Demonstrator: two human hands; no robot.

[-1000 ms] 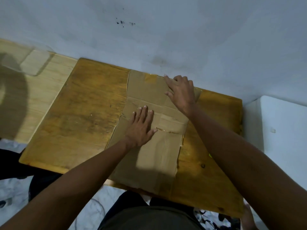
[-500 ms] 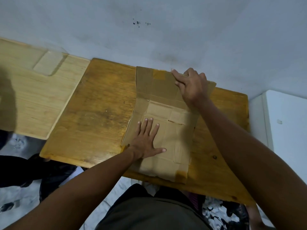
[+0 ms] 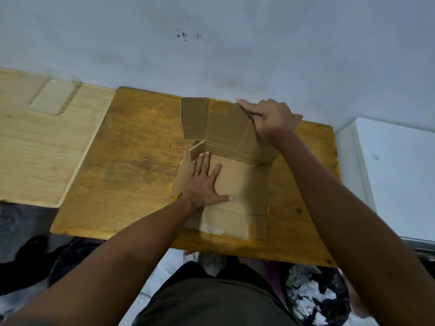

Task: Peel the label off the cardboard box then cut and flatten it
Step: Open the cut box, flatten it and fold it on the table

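A brown cardboard box (image 3: pixel 242 182), cut open, lies on the dark wooden table (image 3: pixel 131 165). Its near panel rests flat on the wood. The far panel (image 3: pixel 219 123) stands raised and tilted, with a side flap sticking out to the left. My left hand (image 3: pixel 204 182) presses flat on the near panel, fingers spread, beside a small left flap that stands up. My right hand (image 3: pixel 270 118) grips the top right edge of the raised far panel. A pale strip of tape shows at the box's near edge (image 3: pixel 211 229). No label or cutting tool is visible.
A lighter wooden board (image 3: pixel 42 142) adjoins the table on the left. A grey-white wall (image 3: pixel 211 55) runs right behind the table. A white cabinet (image 3: pixel 395 175) stands at the right. Dark clothes and bags lie on the floor below the table's near edge.
The far panel has risen from flat to upright in my right hand. My left hand slid nearer along the cardboard, and the left flap now stands up.
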